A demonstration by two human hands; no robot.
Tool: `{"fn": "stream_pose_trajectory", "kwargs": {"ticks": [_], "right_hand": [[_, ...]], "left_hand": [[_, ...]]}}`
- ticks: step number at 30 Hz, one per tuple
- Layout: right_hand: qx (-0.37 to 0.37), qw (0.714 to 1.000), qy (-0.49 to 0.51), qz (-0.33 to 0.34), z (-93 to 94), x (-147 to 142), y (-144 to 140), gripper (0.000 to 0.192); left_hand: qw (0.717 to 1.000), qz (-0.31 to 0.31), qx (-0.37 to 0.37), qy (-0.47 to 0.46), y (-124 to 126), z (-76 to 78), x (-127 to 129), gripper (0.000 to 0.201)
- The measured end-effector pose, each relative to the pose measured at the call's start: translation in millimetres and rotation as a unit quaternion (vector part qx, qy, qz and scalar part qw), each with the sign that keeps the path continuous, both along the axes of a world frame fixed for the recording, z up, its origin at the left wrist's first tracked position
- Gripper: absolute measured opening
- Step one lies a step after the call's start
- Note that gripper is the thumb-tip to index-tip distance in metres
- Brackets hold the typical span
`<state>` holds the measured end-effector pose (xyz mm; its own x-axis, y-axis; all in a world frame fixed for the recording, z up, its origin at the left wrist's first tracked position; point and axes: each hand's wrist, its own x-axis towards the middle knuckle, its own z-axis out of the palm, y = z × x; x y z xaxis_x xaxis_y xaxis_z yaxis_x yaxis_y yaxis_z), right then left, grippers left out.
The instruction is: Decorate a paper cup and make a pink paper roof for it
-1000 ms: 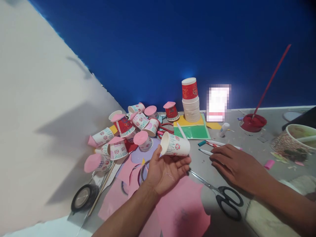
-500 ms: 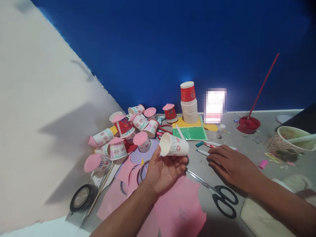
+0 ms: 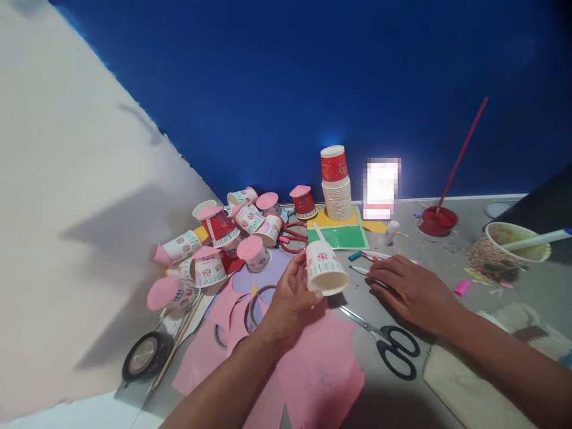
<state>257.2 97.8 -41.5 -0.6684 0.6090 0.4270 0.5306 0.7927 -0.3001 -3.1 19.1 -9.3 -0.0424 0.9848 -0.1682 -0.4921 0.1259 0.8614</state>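
My left hand (image 3: 292, 295) is closed around a white paper cup (image 3: 322, 262) with red and green drawings, its open mouth tilted down towards me. Palm down on the grey table lies my right hand (image 3: 404, 292). From under its fingers a white marker with a teal tip (image 3: 358, 270) sticks out to the left. Other markers, one with a teal cap (image 3: 355, 256), lie just beyond those fingers. Between the hands rest black-handled scissors (image 3: 397, 351), blades towards the cup. Cut pink paper (image 3: 324, 369) spreads beneath my left wrist.
Several decorated cups with pink paper tops (image 3: 210, 268) crowd the left side. A tall cup stack (image 3: 337, 199) stands on a green and yellow sheet (image 3: 346, 237) by the blue wall. A tape roll (image 3: 145, 357), red dish (image 3: 438, 223), patterned cup (image 3: 491, 256) and cloth (image 3: 465, 369) lie around.
My left hand has turned the cup: its mouth, which pointed left, now points down and towards me. The fingers have wrapped round its side. My right hand stays at the marker.
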Motion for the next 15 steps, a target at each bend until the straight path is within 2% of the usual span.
{"fn": "stream_pose_trajectory", "kwargs": {"ticks": [2, 4, 6, 7, 10, 13, 15], "right_hand": [[-0.042, 0.998, 0.04, -0.012, 2.6, -1.3, -4.0, 0.037], [-0.091, 0.993, 0.074, -0.006, 6.4, -4.1, -9.9, 0.07], [-0.124, 0.988, 0.093, 0.012, 10.1, -7.7, -15.8, 0.094], [-0.128, 0.987, 0.098, 0.021, 11.5, -9.3, -18.1, 0.1], [-0.111, 0.987, 0.1, 0.051, 14.0, -12.2, -20.2, 0.096], [-0.087, 0.987, 0.109, 0.085, 14.6, -13.0, -18.0, 0.088], [-0.08, 0.984, 0.127, 0.094, 14.6, -13.9, -17.3, 0.086]], "left_hand": [[0.994, 0.016, 0.059, 0.088, 0.0, -1.7, 2.8, 0.083], [0.98, 0.01, 0.111, 0.167, -0.8, -1.5, 5.1, 0.078], [0.963, -0.018, 0.14, 0.23, -2.9, 0.1, 6.2, 0.075], [0.953, -0.04, 0.147, 0.26, -4.2, 0.8, 6.3, 0.074], [0.916, -0.092, 0.168, 0.352, -7.9, 0.6, 4.7, 0.075], [0.881, -0.107, 0.2, 0.416, -10.1, -1.4, 1.9, 0.08], [0.87, -0.113, 0.214, 0.43, -11.0, -1.4, 0.0, 0.084]]}}
